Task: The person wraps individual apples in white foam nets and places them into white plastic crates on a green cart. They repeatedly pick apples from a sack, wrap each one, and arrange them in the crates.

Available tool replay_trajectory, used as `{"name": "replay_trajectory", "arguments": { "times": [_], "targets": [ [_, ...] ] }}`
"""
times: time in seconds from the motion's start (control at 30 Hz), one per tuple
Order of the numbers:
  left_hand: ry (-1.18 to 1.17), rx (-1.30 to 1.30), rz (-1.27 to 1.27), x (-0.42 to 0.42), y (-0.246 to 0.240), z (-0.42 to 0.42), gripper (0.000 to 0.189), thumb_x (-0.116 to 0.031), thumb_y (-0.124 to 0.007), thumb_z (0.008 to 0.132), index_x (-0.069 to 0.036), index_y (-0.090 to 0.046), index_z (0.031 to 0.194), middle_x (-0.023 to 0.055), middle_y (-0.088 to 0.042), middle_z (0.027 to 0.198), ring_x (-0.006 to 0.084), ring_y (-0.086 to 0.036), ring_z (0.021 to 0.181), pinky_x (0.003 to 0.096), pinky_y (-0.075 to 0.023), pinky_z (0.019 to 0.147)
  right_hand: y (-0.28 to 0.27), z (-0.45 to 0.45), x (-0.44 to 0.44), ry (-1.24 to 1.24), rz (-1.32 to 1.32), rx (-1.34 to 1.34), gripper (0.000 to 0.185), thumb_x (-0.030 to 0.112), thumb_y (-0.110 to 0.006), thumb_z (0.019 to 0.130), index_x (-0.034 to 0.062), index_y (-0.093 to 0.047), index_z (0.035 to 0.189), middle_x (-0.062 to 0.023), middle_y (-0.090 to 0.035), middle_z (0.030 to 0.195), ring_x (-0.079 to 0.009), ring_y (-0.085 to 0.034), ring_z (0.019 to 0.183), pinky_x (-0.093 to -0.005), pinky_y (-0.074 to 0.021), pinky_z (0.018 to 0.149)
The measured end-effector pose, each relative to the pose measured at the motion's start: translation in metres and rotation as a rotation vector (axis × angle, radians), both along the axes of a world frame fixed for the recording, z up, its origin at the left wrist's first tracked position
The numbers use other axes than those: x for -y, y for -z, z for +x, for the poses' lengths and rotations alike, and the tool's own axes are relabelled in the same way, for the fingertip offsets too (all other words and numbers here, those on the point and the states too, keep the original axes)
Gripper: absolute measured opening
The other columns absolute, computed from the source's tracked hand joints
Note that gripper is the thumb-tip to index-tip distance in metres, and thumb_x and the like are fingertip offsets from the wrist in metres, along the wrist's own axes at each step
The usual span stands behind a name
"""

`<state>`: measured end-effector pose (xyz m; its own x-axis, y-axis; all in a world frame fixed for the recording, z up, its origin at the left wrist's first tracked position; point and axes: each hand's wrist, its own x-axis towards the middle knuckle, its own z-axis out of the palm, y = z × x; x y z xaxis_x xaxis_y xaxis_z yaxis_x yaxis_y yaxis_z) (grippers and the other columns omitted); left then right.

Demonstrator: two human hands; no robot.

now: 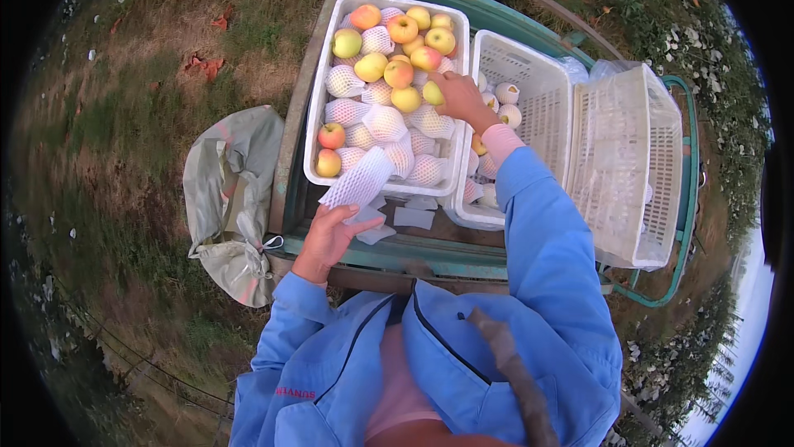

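My left hand (325, 239) holds a white foam net sleeve (361, 179), which points up and right over the near edge of a white plastic crate (313, 130). My right hand (460, 96) is at the crate's right side, fingers and thumb around a yellow-green apple (433, 93). Bare red-and-yellow apples (398, 74) lie in the crate's far half. Nearer to me, several apples in foam nets (384, 122) fill it, with two bare apples (330, 135) at the left wall. The fingers partly hide the held apple.
A second white crate (546, 99) on the right holds netted apples (507, 93) and passes under my right forearm. Beyond it stands a slatted crate (611, 161) with clear plastic. All rest in a green metal cart bed (397, 255). A woven sack (232, 155) hangs at its left side.
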<state>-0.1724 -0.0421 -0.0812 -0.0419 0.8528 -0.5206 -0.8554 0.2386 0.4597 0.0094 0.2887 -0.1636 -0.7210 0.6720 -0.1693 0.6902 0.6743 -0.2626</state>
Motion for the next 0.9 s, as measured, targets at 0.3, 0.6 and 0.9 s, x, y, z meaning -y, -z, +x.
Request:
{"name": "replay_trajectory", "arguments": {
  "times": [0.3, 0.6, 0.9],
  "targets": [
    [0.075, -0.145, 0.087, -0.061, 0.000, 0.024, 0.055, -0.005, -0.064, 0.082, 0.007, -0.045, 0.132, 0.0126, -0.059, 0.119, 0.0249, -0.059, 0.113, 0.0499, -0.0516, 0.096, -0.106, 0.028, 0.148, 0.267, -0.802, -0.915, 0.077, 0.019, -0.087, 0.073, 0.0036, -0.043, 0.135, -0.0114, -0.059, 0.124, -0.0184, -0.058, 0.114, -0.0330, -0.0483, 0.098],
    [0.256, -0.442, 0.175, -0.059, -0.031, 0.079, 0.058, -0.009, -0.079, 0.076, 0.006, -0.054, 0.127, 0.0096, -0.062, 0.117, 0.0162, -0.060, 0.104, 0.0311, -0.0499, 0.090, -0.111, 0.070, 0.190, 0.176, -0.361, -0.744, 0.074, 0.030, -0.088, 0.067, 0.0046, -0.052, 0.127, -0.0161, -0.063, 0.118, -0.0319, -0.065, 0.106, -0.0382, -0.0521, 0.091],
    [0.354, -0.629, 0.159, -0.051, -0.038, 0.113, 0.051, -0.012, -0.083, 0.074, 0.006, -0.062, 0.117, 0.0064, -0.066, 0.106, 0.0130, -0.061, 0.094, 0.0307, -0.0508, 0.082, -0.116, 0.104, 0.203, 0.154, -0.102, -0.705, 0.076, 0.026, -0.089, 0.065, 0.0036, -0.051, 0.127, -0.0179, -0.061, 0.117, -0.0371, -0.063, 0.105, -0.0429, -0.0517, 0.088]
  ]
}}
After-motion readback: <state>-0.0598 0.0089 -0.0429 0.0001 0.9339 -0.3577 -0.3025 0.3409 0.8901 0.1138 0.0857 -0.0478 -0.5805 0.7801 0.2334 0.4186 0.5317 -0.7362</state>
